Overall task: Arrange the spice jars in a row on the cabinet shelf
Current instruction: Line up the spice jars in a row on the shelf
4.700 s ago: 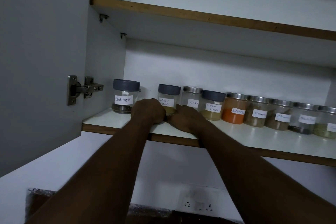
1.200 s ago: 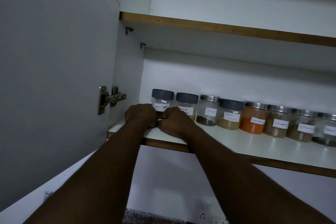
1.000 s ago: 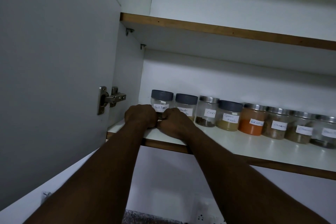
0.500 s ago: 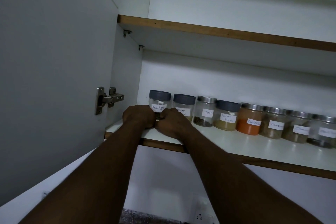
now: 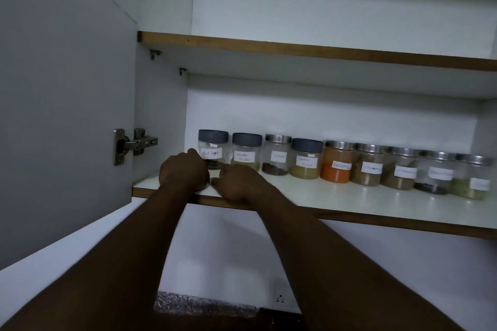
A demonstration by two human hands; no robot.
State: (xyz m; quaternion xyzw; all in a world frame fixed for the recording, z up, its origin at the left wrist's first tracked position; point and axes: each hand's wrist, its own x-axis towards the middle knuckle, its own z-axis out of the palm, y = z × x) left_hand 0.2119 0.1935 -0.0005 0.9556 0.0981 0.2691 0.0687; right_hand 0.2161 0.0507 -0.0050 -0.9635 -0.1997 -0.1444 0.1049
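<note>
A row of labelled spice jars stands along the back of the white cabinet shelf (image 5: 349, 200). From the left come the black pepper jar (image 5: 213, 146), coriander powder jar (image 5: 246, 152), cloves jar (image 5: 277, 154), garam masala jar (image 5: 306, 159) and orange red chilli jar (image 5: 337, 162), then several more steel-lidded jars (image 5: 402, 169). My left hand (image 5: 184, 173) rests on the shelf's front left, its fingertips against the black pepper jar's left side. My right hand (image 5: 239, 183) lies curled on the shelf in front of the coriander jar, beside my left hand.
The open grey cabinet door (image 5: 67, 88) with its metal hinge (image 5: 129, 145) fills the left side. An upper shelf (image 5: 295, 49) hangs above the jars. Below the cabinet are a white wall, a socket (image 5: 280, 299) and a dark countertop strip (image 5: 201, 303).
The black pepper jar has been slid right until it stands next to the coriander jar. Both hands have drawn back slightly, so the jar's base now shows.
</note>
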